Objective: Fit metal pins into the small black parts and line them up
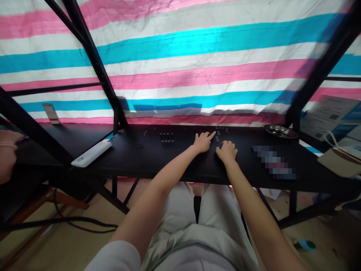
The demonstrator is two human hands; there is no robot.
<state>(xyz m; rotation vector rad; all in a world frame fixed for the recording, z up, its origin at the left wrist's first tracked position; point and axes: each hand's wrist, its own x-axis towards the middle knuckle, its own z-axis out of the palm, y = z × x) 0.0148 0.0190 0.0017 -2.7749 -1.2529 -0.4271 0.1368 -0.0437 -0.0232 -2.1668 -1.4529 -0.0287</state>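
Note:
Both my hands rest on a black table (146, 158). My left hand (203, 142) lies flat with the forefinger stretched out toward a scatter of tiny parts (221, 130) near the far edge. My right hand (227, 150) sits just beside it with the fingers curled down onto the tabletop close to a few small dark pieces (217, 138); whether it holds one is hidden. A row of small black blocks (166, 137) stands to the left of my left hand.
A white power bank (91, 153) lies at the left of the table and a metal dish (280, 131) at the back right. Black frame posts (96, 64) slant up before a striped tarp. Another person's hand (8, 152) shows at the far left. A beige bag (340, 160) sits at the right.

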